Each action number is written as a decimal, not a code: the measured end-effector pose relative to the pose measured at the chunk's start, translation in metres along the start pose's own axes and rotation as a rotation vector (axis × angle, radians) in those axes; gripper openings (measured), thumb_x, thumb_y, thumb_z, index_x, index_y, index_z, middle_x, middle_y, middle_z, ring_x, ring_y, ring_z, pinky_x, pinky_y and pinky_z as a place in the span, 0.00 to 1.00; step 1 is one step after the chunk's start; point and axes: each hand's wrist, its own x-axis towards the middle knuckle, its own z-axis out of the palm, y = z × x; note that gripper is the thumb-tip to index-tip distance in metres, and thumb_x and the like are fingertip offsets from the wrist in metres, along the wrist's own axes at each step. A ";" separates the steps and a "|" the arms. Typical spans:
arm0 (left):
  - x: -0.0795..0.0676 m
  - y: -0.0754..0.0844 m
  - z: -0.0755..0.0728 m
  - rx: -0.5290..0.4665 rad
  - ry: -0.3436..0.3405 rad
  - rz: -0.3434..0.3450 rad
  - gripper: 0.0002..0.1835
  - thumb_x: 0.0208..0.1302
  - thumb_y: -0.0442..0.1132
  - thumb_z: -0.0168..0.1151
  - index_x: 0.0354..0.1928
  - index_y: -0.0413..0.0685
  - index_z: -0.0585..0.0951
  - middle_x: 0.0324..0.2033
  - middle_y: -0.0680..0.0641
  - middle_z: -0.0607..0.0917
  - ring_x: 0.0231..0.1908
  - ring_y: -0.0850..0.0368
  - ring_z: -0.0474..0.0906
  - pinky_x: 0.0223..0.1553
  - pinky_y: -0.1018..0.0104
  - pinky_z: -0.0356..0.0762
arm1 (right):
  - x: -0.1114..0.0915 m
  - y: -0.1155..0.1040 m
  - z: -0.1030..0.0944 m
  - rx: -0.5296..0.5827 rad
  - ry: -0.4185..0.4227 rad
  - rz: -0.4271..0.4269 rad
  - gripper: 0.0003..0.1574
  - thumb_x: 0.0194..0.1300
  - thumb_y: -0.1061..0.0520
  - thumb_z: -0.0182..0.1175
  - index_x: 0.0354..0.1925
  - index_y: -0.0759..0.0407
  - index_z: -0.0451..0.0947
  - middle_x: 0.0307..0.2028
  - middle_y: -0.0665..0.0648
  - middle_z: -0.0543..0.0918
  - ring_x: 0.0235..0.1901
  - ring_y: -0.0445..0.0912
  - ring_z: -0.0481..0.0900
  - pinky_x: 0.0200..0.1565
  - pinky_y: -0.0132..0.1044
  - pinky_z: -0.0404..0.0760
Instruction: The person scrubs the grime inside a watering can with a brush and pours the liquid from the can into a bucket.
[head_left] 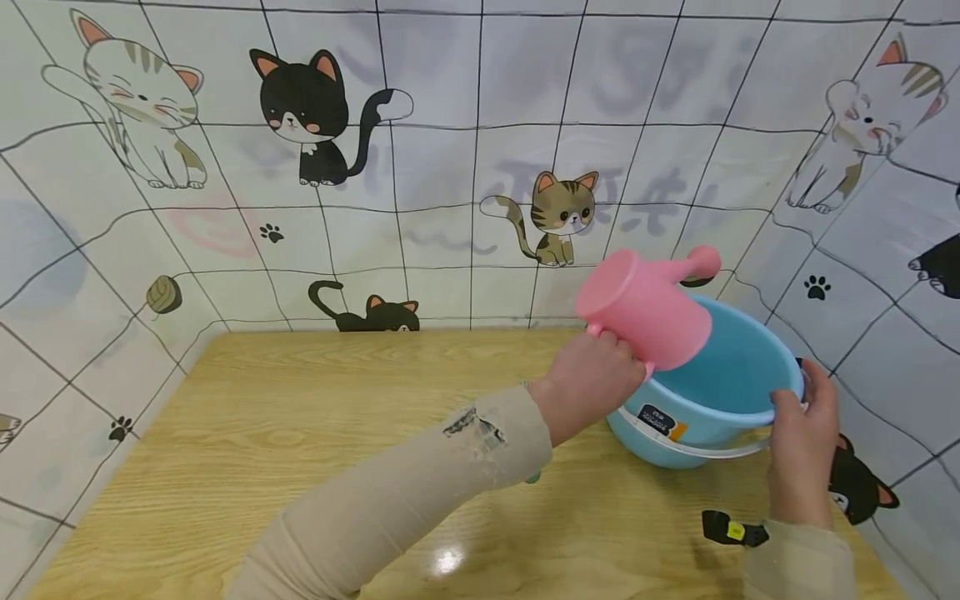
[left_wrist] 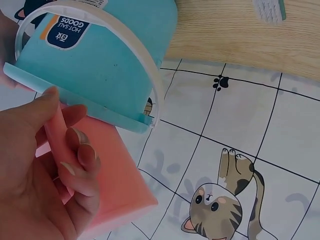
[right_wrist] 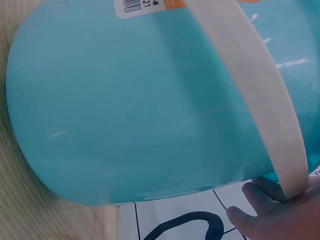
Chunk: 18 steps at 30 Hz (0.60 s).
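Note:
A pink watering can [head_left: 648,308] is held up by its handle in my left hand [head_left: 596,379], whose fingers curl round that handle in the left wrist view. It leans over the near-left rim of a light blue bucket [head_left: 750,354], its round spout head [head_left: 703,261] pointing to the right. My right hand [head_left: 806,433] grips the bucket's right rim, with the thumb at the near side and fingers behind. The bucket's white carrying handle [head_left: 720,452] hangs down along its front. Part of the right hand's hold is hidden in the right wrist view.
The bucket stands on the right of a wooden table [head_left: 337,417]. Cat-patterned sheets [head_left: 450,167] rise behind and at both sides. A black strap piece with a yellow mark [head_left: 735,530] shows beside the right wrist. A whitish, green-edged thing [left_wrist: 270,10] lies on the table.

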 end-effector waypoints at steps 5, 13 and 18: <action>-0.002 0.001 0.002 -0.012 0.046 -0.023 0.12 0.65 0.44 0.48 0.48 0.65 0.77 0.24 0.59 0.75 0.23 0.63 0.66 0.31 0.70 0.65 | -0.001 0.000 0.001 -0.005 0.001 0.001 0.34 0.66 0.53 0.40 0.67 0.35 0.41 0.67 0.43 0.46 0.65 0.48 0.48 0.57 0.50 0.58; -0.002 0.003 0.008 -0.057 0.136 -0.063 0.10 0.65 0.42 0.47 0.39 0.65 0.78 0.18 0.59 0.70 0.20 0.63 0.63 0.25 0.70 0.62 | 0.000 0.002 0.000 -0.011 0.010 -0.004 0.34 0.66 0.54 0.39 0.67 0.35 0.41 0.67 0.44 0.46 0.65 0.48 0.50 0.57 0.49 0.59; -0.002 0.003 0.011 -0.083 0.220 -0.079 0.10 0.64 0.43 0.47 0.29 0.63 0.77 0.15 0.60 0.68 0.19 0.65 0.62 0.23 0.72 0.58 | 0.000 0.001 0.000 -0.001 0.007 -0.010 0.34 0.66 0.54 0.39 0.67 0.36 0.42 0.67 0.44 0.47 0.64 0.48 0.50 0.58 0.49 0.59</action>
